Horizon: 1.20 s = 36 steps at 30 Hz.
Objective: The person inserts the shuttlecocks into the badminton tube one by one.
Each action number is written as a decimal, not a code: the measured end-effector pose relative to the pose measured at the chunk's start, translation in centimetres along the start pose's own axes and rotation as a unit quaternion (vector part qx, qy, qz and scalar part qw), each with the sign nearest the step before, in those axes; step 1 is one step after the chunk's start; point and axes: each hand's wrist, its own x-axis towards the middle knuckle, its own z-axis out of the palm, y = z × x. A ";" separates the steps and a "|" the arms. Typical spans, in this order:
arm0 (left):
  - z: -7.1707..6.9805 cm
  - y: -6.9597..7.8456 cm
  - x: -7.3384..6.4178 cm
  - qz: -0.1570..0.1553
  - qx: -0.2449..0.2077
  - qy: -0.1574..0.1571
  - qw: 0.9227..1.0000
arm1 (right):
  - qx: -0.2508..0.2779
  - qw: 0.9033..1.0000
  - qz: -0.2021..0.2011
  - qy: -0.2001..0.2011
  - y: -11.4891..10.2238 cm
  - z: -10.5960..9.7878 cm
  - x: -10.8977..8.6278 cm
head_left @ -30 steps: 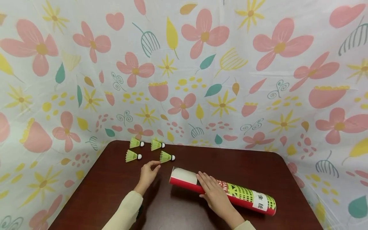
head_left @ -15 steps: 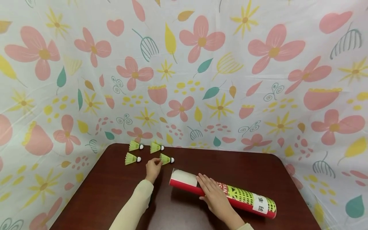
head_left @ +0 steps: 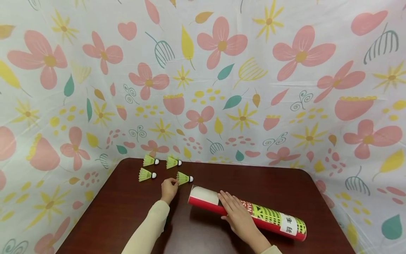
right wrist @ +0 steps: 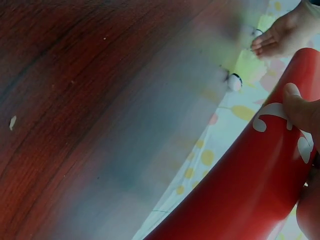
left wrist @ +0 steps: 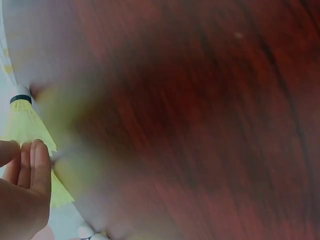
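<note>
A yellow shuttlecock (head_left: 184,178) with a white cork lies nearest the middle of the table. My left hand (head_left: 169,189) is at its skirt; in the left wrist view the thumb and fingertips pinch the skirt's edge of this shuttlecock (left wrist: 27,125). My right hand (head_left: 236,215) grips a long red, white and yellow-green shuttlecock tube (head_left: 272,219) from above. Its thumb presses the red side of the tube (right wrist: 230,175) in the right wrist view. The tube lies slantwise, its clear left end facing the shuttlecocks; whether anything is inside cannot be seen.
More shuttlecocks lie at the table's back left: one in front (head_left: 147,175), two behind, at the left (head_left: 150,161) and right (head_left: 173,162). All corks point right. A flower-printed cloth (head_left: 203,88) hangs behind the dark brown table (head_left: 120,201).
My left hand has moved forward and right to the nearest shuttlecock's skirt and now pinches it. The right hand stays on the tube, which has hardly moved.
</note>
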 end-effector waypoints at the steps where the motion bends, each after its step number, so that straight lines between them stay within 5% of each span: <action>1: 0.0 -0.1 -0.1 0.000 0.000 -0.001 1.000 | 0.001 1.000 0.000 0.002 0.0 0.0 0.0; 27: -3.1 0.4 -2.7 0.057 -0.043 0.017 0.997 | -0.014 1.000 0.012 0.002 0.5 0.3 -0.3; 34: -3.9 0.6 -3.9 0.134 -0.059 0.033 0.989 | -0.014 1.000 0.011 0.009 0.7 0.4 -0.2; 36: -4.1 0.7 -4.1 0.135 -0.065 0.030 0.988 | -0.014 1.000 0.011 0.009 0.7 0.4 -0.2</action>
